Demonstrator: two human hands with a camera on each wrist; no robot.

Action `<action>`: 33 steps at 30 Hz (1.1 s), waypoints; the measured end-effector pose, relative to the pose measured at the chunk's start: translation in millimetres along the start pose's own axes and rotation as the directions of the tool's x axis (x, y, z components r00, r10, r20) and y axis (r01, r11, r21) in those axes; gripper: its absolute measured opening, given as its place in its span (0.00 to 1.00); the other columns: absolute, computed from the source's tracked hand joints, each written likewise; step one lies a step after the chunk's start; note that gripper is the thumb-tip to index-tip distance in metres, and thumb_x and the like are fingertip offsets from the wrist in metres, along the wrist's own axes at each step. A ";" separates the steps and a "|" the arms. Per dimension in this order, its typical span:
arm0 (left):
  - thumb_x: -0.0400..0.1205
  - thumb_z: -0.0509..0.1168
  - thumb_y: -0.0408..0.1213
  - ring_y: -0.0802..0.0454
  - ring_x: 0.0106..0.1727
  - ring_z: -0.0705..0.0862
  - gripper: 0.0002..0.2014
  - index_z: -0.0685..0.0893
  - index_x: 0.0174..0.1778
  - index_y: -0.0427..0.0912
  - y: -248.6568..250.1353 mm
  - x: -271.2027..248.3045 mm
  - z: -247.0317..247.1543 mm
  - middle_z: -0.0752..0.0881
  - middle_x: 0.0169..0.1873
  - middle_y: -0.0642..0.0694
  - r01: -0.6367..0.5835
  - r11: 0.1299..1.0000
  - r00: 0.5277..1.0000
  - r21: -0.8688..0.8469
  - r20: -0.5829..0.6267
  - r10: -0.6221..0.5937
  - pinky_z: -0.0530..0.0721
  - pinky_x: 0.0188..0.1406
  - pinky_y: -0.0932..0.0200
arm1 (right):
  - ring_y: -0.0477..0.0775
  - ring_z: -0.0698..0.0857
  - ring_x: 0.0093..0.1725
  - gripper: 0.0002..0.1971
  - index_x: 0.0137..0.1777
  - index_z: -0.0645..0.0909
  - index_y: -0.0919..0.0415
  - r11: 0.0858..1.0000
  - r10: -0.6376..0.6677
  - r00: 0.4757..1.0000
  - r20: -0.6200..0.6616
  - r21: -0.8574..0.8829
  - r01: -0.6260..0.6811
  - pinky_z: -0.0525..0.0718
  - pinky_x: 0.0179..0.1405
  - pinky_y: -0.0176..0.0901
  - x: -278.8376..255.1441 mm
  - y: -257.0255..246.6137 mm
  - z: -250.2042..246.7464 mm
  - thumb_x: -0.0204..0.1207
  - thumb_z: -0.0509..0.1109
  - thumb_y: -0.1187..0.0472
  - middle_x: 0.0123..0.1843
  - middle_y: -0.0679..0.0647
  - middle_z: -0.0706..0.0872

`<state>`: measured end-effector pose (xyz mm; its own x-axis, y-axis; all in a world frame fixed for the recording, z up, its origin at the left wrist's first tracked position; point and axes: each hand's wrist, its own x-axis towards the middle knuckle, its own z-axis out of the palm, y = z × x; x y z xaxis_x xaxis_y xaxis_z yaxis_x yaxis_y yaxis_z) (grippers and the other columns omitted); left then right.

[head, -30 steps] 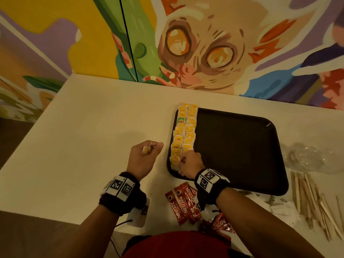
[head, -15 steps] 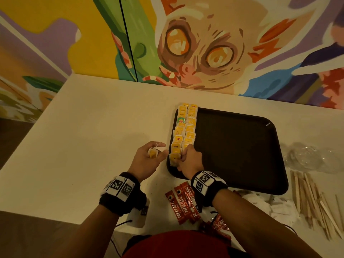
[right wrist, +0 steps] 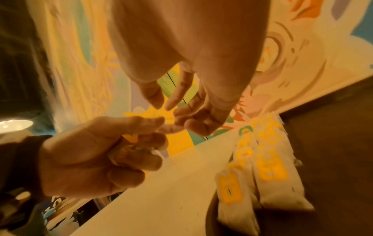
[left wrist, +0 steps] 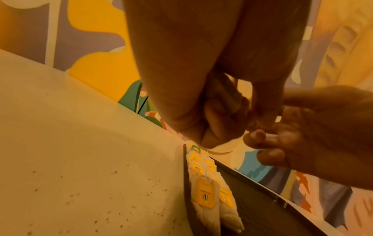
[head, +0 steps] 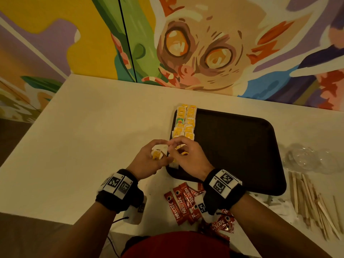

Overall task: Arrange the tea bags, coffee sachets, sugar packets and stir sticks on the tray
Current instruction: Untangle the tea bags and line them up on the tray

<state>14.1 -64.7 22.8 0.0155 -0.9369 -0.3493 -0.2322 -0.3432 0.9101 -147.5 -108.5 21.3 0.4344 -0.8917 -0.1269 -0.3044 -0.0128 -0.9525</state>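
a painted mural [head: 214, 43] of a wide-eyed animal fills the wall behind a pale surface [head: 93, 131], which carries everything else. on it lies a black tray [head: 234, 149], mostly bare, with two neat columns of tea bags [head: 185, 121] with yellow tags running along its left edge; one tag among them is green. right of the tray lies crumpled clear plastic [head: 307, 159], and below that a loose pile of wooden stir sticks [head: 312, 200] spread on the surface. white sugar packets [head: 279, 205] lie between the sticks and the tray's near edge, partly in shadow. red coffee sachets [head: 181, 203] sit in a heap at the near edge of the surface, below the tray's front left corner and partly under the right wrist. both hands meet just above that corner. the left hand [head: 149, 161] has its fingers curled round a tea bag in hand [head: 157, 153], white pouch with a yellow tag, held over the surface just beside the tray. the right hand [head: 188, 157] reaches across to it, fingers loosely bent and fairly narrow, tips touching the left fingertips; whether they pinch anything cannot be told.
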 end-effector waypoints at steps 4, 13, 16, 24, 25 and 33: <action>0.75 0.75 0.31 0.62 0.21 0.78 0.26 0.75 0.66 0.50 2.7 0.4 0.9 0.83 0.34 0.47 -0.025 0.999 0.999 0.030 0.035 0.024 0.77 0.19 0.64 | 0.48 0.85 0.46 0.09 0.56 0.86 0.50 0.994 -0.038 0.996 0.085 -0.096 0.046 0.85 0.44 0.34 -3.9 -10.5 -0.3 0.77 0.76 0.58 0.53 0.51 0.85; 0.73 0.77 0.31 0.53 0.21 0.76 0.21 0.80 0.59 0.46 -0.6 2.1 0.8 0.84 0.37 0.41 -0.040 0.999 0.991 0.011 0.129 0.038 0.76 0.18 0.61 | 0.50 0.85 0.44 0.05 0.46 0.87 0.52 0.992 0.009 0.993 0.120 -0.124 0.006 0.85 0.46 0.43 -1.2 -16.5 2.4 0.73 0.80 0.58 0.47 0.47 0.88; 0.76 0.74 0.30 0.50 0.24 0.76 0.13 0.82 0.55 0.42 -2.9 2.1 2.2 0.81 0.35 0.39 -0.034 0.999 0.992 -0.011 0.117 0.035 0.76 0.19 0.61 | 0.43 0.85 0.44 0.03 0.46 0.87 0.53 0.994 -0.001 0.997 0.081 -0.112 0.010 0.85 0.47 0.37 -0.4 -11.5 1.6 0.75 0.77 0.58 0.47 0.50 0.89; 0.82 0.66 0.42 0.53 0.26 0.75 0.06 0.85 0.48 0.44 -2.4 -1.7 1.2 0.80 0.28 0.48 -0.042 0.998 0.994 -0.039 0.095 0.046 0.76 0.24 0.59 | 0.43 0.88 0.49 0.05 0.51 0.88 0.56 0.999 0.026 0.998 -0.059 -0.030 -0.028 0.87 0.55 0.41 -1.0 -3.8 -8.8 0.77 0.75 0.58 0.48 0.48 0.90; 0.82 0.67 0.43 0.53 0.26 0.75 0.07 0.85 0.47 0.43 -2.3 -2.0 0.9 0.80 0.28 0.48 -0.038 0.998 0.994 -0.048 0.096 0.042 0.76 0.25 0.59 | 0.43 0.88 0.47 0.06 0.53 0.88 0.57 1.000 0.019 0.998 -0.066 -0.008 -0.020 0.87 0.54 0.41 -1.6 -4.6 -10.5 0.77 0.75 0.59 0.47 0.49 0.90; 0.74 0.74 0.47 0.55 0.28 0.75 0.13 0.86 0.52 0.49 -1.7 -2.6 -10.7 0.80 0.28 0.50 -0.027 0.999 1.000 -0.031 0.013 0.027 0.77 0.25 0.61 | 0.55 0.91 0.39 0.07 0.52 0.88 0.60 0.996 0.005 0.999 -0.037 0.088 -0.002 0.91 0.44 0.45 -3.2 -12.8 -28.8 0.76 0.76 0.62 0.43 0.55 0.91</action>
<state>24.9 -62.5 24.6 -0.0040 -0.9450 -0.3272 -0.2020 -0.3197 0.9257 -169.4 -118.5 41.9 0.4011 -0.9080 -0.1211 -0.2292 0.0285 -0.9730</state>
